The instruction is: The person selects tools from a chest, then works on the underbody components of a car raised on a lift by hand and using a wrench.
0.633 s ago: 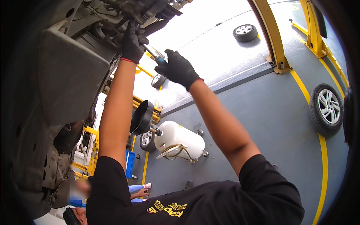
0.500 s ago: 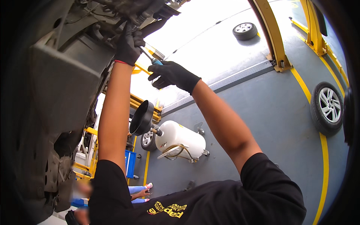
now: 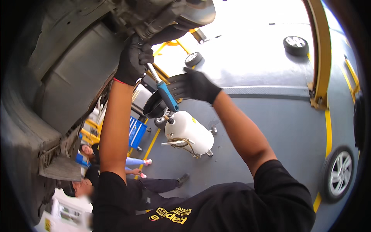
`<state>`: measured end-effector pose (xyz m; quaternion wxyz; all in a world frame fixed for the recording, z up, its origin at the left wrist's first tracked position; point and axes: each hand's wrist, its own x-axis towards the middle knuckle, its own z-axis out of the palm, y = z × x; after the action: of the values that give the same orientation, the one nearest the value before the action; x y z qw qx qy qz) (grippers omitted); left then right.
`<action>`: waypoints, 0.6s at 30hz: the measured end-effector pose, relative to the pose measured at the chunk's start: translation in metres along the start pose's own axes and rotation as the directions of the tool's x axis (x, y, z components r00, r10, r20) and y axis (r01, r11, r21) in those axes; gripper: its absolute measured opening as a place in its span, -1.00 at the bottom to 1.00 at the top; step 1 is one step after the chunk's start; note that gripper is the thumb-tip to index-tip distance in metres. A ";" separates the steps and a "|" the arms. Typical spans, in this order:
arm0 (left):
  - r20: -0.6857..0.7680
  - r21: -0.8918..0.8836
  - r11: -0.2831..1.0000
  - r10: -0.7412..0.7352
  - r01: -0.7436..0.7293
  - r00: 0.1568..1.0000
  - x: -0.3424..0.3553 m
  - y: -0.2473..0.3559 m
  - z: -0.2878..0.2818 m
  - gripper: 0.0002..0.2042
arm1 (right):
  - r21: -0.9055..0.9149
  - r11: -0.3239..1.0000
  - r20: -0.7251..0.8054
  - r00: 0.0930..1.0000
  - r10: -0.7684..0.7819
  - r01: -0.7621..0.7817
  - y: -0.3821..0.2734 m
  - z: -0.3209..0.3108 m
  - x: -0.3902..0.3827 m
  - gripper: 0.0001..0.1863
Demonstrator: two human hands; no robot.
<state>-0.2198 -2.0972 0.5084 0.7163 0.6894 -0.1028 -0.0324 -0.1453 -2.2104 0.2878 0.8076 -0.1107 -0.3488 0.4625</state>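
Overhead at the upper left is the dark underside of a raised car (image 3: 154,23), with suspension parts. My left hand (image 3: 133,62), in a black glove, is closed up against these parts, around the head end of a ratchet wrench (image 3: 167,96). The wrench's silver shank comes out below my fingers and ends in a blue and black handle pointing down to the right. Its head is hidden by my hand. My right hand (image 3: 197,86), also black-gloved, is beside the handle with fingers stretched out and holds nothing; its fingertips come close to the handle, and I cannot tell whether they touch.
Below the wrench stands a white drain tank (image 3: 189,133) with a black funnel (image 3: 154,105). A blue tool cart (image 3: 136,132) and two people (image 3: 154,187) are at the lower left. A yellow lift post (image 3: 320,58) and loose wheels (image 3: 341,176) are to the right.
My right hand has opened off the handle and moved right and down. The wrench handle has swung downward and shows in full. My view has shifted, bringing two people into sight.
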 end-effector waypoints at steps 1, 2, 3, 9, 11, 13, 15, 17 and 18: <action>0.007 0.073 0.991 0.114 -0.115 0.993 0.007 -0.007 0.043 -0.73 | 0.093 0.988 -0.004 0.992 -0.124 0.124 -0.068 -0.070 -0.022 -0.44; 0.014 0.075 0.991 0.109 -0.110 0.994 0.009 -0.009 0.038 -0.70 | 0.119 0.976 -0.083 0.981 -0.173 0.182 -0.073 -0.070 -0.019 -0.46; 0.035 0.081 0.991 0.106 -0.109 0.994 0.014 -0.004 0.035 -0.66 | 0.164 0.961 -0.133 0.970 -0.202 0.223 -0.068 -0.053 -0.005 -0.47; -0.092 0.136 0.982 -0.122 0.134 0.988 0.002 0.019 0.049 -0.71 | 0.171 0.963 0.099 0.976 0.194 -0.209 0.020 0.092 0.023 -0.51; -0.051 0.117 0.976 -0.177 0.182 0.983 0.006 0.013 0.041 -0.74 | -0.096 0.994 0.169 0.985 -0.038 0.055 0.028 0.070 0.014 -0.54; -0.006 -0.060 0.998 -0.032 0.032 0.999 0.001 -0.001 0.033 -0.77 | -0.248 0.960 -0.236 0.969 0.073 -0.133 -0.009 0.067 0.003 -0.60; -0.090 -0.121 0.980 0.149 -0.159 0.985 0.022 -0.026 0.058 -0.82 | -0.671 0.735 -0.060 0.995 0.079 -0.099 -0.084 0.016 0.000 -0.62; -0.296 0.121 0.854 0.518 -0.507 0.803 0.037 -0.035 0.070 -0.86 | -0.674 0.707 -0.050 0.968 0.246 -0.215 -0.132 -0.004 0.016 -0.57; -0.326 0.238 0.846 0.532 -0.477 0.782 0.030 -0.035 0.066 -0.88 | -0.675 0.714 -0.051 0.977 0.207 -0.187 -0.120 0.012 0.011 -0.56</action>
<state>-0.1995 -2.1694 0.4783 0.6535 0.6787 -0.1454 0.3021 -0.0695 -2.2687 0.3623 0.6531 -0.4263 -0.4902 0.3890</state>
